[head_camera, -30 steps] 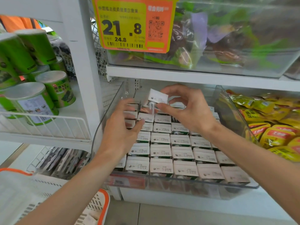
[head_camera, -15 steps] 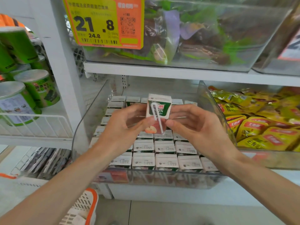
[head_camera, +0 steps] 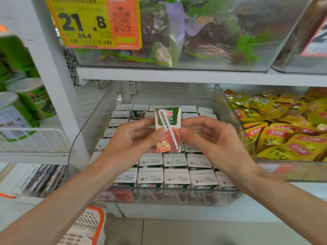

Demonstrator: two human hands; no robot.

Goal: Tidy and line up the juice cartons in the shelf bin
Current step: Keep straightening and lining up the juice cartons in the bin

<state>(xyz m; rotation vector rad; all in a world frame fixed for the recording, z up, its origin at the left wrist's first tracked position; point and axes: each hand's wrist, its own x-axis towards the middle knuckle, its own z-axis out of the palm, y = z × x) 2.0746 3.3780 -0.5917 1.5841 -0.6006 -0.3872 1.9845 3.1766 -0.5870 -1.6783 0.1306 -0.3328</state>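
One juice carton (head_camera: pixel 174 119) is standing upright in the air between the two hands. Its front, with the apple picture and the white straw (head_camera: pixel 169 133), is facing the camera. The left hand (head_camera: pixel 130 140) is pinching the carton's lower left edge with thumb and fingers. The right hand (head_camera: pixel 211 138) is pinching the lower right edge in the same way, so each grip is narrow and is holding the carton. Just below and behind the grips, the other cartons (head_camera: pixel 176 177) are sitting in rows, tops up, inside the clear shelf bin (head_camera: pixel 177 196). To the right of the right grip, yellow snack packets (head_camera: pixel 283 138) are lying. To the left of the left grip, green cans (head_camera: pixel 33 99) are standing. Above the grips, a yellow price tag (head_camera: pixel 92 23) is hanging. Low at the left, an orange-rimmed basket (head_camera: pixel 90 225) is showing.
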